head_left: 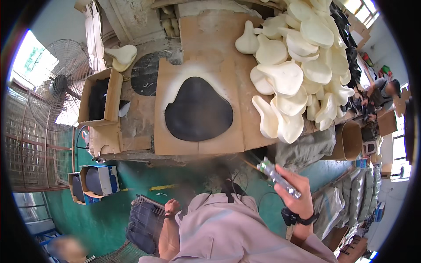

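Note:
My right hand (pixel 294 195) is wrapped round a silver metal spray gun (pixel 280 179), held out past the front edge of the table. My left hand (pixel 172 206) hangs low by my side, its fingers loosely apart with nothing in them. Near it stands a wire basket (pixel 144 215) with dark pieces inside. On the table a black bike saddle cover (pixel 198 111) lies flat on a cardboard sheet (pixel 175 147), narrow end away from me. A pale whitish haze marks the cardboard round the cover's far end. Neither hand touches the cover.
Cream foam saddle pads (pixel 283 79) are piled on the table's right; one more pad (pixel 123 56) lies far left. A cardboard box (pixel 115 98) with black pieces sits left, near a large fan (pixel 59 83). Small boxes (pixel 115 179) stand on the floor. Another person (pixel 386 94) works far right.

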Demonstrator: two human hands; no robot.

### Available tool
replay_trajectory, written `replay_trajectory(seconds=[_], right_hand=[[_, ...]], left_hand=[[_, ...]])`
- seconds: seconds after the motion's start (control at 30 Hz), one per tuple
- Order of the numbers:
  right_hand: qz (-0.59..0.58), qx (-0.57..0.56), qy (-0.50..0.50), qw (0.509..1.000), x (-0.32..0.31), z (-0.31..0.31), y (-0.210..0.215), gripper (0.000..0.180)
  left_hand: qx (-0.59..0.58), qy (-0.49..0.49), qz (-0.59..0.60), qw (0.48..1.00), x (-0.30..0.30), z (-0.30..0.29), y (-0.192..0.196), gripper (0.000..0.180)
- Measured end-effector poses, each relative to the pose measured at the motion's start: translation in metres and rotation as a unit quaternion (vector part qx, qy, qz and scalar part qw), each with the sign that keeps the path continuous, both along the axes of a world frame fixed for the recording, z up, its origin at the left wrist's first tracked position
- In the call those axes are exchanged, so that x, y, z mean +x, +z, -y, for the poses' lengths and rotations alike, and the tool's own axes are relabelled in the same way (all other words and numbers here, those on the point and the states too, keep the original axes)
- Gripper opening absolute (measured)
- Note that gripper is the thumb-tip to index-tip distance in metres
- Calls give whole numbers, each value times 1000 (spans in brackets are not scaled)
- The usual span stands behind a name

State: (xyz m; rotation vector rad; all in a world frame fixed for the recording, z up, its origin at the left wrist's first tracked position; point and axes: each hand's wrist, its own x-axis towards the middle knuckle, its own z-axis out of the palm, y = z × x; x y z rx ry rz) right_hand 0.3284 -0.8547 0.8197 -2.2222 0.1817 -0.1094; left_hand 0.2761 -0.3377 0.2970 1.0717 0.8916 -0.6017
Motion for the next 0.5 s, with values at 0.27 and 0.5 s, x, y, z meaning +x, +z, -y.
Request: replay_trajectory(seconds=[0.27,0.5], right_hand=[[0,11,-6,1000,0,-11,4,57],[-6,9,25,1000,-11,-10,6,59]], left_hand=[[61,-328,277,901,-11,-17,-31,33],[112,-185,98,971,20,2,-33,31]])
